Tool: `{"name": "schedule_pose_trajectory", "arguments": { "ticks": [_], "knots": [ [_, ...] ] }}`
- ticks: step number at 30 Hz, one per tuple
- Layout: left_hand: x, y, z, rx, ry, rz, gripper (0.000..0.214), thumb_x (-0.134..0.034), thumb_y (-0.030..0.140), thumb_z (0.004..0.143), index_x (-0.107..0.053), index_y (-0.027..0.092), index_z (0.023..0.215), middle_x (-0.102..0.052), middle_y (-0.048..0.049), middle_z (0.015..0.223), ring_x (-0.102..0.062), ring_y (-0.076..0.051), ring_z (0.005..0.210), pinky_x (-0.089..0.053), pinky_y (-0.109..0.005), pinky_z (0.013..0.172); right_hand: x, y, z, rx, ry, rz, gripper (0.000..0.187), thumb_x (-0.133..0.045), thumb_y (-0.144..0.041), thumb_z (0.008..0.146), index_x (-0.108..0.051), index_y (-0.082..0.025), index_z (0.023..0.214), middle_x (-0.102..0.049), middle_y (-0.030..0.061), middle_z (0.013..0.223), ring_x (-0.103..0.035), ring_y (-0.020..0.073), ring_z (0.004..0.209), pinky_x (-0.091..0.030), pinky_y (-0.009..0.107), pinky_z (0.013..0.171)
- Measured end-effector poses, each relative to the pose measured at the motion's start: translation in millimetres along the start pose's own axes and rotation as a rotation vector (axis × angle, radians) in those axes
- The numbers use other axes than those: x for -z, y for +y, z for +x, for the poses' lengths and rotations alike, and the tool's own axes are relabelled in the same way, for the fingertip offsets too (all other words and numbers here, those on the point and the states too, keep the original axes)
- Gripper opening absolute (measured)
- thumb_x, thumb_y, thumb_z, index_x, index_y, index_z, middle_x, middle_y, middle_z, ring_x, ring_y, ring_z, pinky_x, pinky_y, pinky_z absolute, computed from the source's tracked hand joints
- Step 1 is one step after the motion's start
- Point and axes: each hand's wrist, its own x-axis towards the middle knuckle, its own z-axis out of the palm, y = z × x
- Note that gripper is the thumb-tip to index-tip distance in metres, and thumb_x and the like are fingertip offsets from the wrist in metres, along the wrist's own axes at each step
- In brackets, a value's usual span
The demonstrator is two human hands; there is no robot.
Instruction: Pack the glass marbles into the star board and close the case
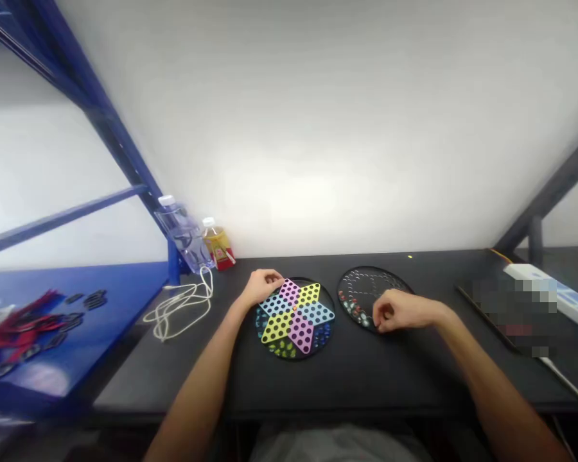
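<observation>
The left hand (264,287) rests at the upper left rim of the star board (293,333), its fingers loosely curled; whether it holds a marble cannot be told. The right hand (395,310) sits well apart to the right, fingers bent down at the lower edge of the round board (373,282), and what lies inside them is hidden, so its grip cannot be told either. The star board is a black disc under a six-pointed star of pink, yellow and blue perforated arms, with marbles (283,349) lying in the black wedges between the arms, green near the person and blue to the right. The round board is black and dotted with small holes, with red, green and white marbles (352,304) clustered along its left side, just beside the right hand's fingers. Both boards lie on the dark desk (347,385), just apart from each other. To the left a white cable (180,314) lies in loose loops, and behind it stand a clear bottle (183,234) and a yellow-labelled bottle (216,245). At the far right lies a white power strip (534,285), partly blurred out.
</observation>
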Motion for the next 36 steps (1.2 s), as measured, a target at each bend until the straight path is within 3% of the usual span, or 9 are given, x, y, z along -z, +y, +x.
{"name": "schedule_pose_trajectory", "arguments": {
  "ticks": [2,6,8,15,23,36],
  "knots": [
    [-0.4,-0.1,0.1,-0.003,0.002,-0.004,0.029,-0.062,0.041,0.077,-0.076,0.017,0.086,-0.072,-0.0044,0.074,-0.061,-0.016,0.066,-0.045,-0.025,0.063,2.9,6.9,2.6,-0.018,0.037,0.01,0.019,-0.072,-0.032,0.064,-0.076,-0.017,0.075,-0.069,0.0047,0.066,-0.058,0.0173,0.061,-0.041,0.026,0.057],
    [-0.3,-0.7,0.4,-0.002,0.01,-0.018,0.027,-0.063,0.04,0.077,-0.076,0.018,0.085,-0.071,-0.0039,0.074,-0.062,-0.017,0.068,-0.045,-0.026,0.064,16.7,23.2,23.9,-0.039,0.303,0.046,0.023,-0.071,-0.037,0.067,-0.075,-0.015,0.073,-0.07,0.0063,0.068,-0.06,0.0196,0.066,-0.043,0.027,0.061],
    [0.2,-0.7,0.2,-0.005,0.006,-0.021,0.027,-0.063,0.04,0.077,-0.076,0.018,0.084,-0.071,-0.0038,0.073,-0.061,-0.016,0.067,-0.045,-0.025,0.063,23.5,26.6,39.0,-0.021,0.369,0.043,0.023,-0.07,-0.037,0.067,-0.075,-0.016,0.073,-0.071,0.0062,0.071,-0.061,0.0202,0.069,-0.044,0.028,0.064],
    [-0.1,-1.6,-0.9,-0.018,0.01,-0.035,0.028,-0.062,0.04,0.077,-0.076,0.017,0.085,-0.071,-0.0043,0.073,-0.062,-0.016,0.067,-0.046,-0.026,0.065,18.3,17.2,68.8,0.034,0.233,0.13,0.028,-0.069,-0.042,0.07,-0.075,-0.015,0.075,-0.07,0.0056,0.071,-0.06,0.0189,0.068,-0.044,0.027,0.062],
    [-1.6,-4.6,-1.0,0.003,0.029,-0.036,0.029,-0.062,0.041,0.077,-0.076,0.016,0.085,-0.072,-0.0048,0.074,-0.062,-0.017,0.068,-0.047,-0.026,0.066,4.7,35.8,72.4,0.048,0.451,0.233,0.038,-0.061,-0.05,0.079,-0.07,-0.013,0.073,-0.065,0.0045,0.065,-0.055,0.014,0.057,-0.04,0.024,0.053],
    [1.5,-9.6,1.5,-0.017,0.014,-0.04,0.027,-0.058,0.039,0.08,-0.076,0.018,0.082,-0.074,-0.0037,0.08,-0.066,-0.018,0.075,-0.049,-0.026,0.072,-9.0,33.2,75.4,0.058,0.622,-0.028,0.036,-0.052,-0.043,0.084,-0.069,-0.016,0.067,-0.068,0.0046,0.067,-0.058,0.0174,0.063,-0.041,0.026,0.061]
  ]
}}
